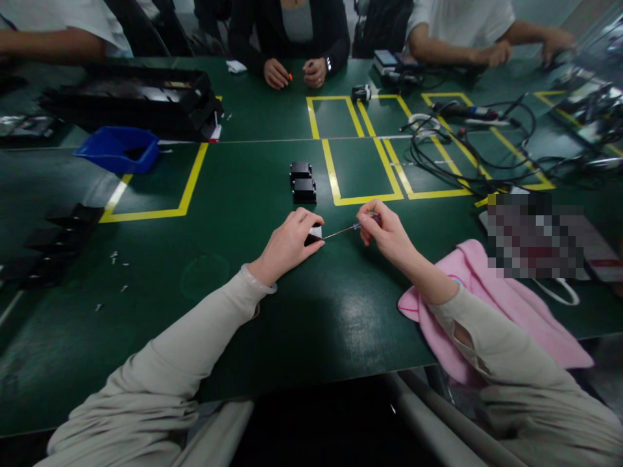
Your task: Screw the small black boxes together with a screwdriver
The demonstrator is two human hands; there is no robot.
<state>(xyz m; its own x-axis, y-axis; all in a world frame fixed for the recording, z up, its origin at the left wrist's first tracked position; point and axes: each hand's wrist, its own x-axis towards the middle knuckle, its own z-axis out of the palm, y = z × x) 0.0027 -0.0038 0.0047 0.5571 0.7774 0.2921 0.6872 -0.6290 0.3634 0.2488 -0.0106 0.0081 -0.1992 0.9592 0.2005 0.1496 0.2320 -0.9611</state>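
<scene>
My left hand (291, 241) is closed around a small black part (314, 239) with a pale face and steadies it on the green table (272, 318). In my right hand (384, 230) is a screwdriver (357, 226), gripped by its handle. Its thin shaft points left, and the tip meets the right side of the black part. My left fingers hide much of that part. Just beyond my hands, two black box-shaped pieces (304, 188) stand one behind the other.
Small screws (114, 256) lie scattered at left, beside several black parts (63, 243). Farther back are a blue bin (119, 150) and a black tray (141, 97). A pink cloth (491, 305) lies under my right forearm. Cables (487, 143) tangle at right. Co-workers (292, 39) sit opposite.
</scene>
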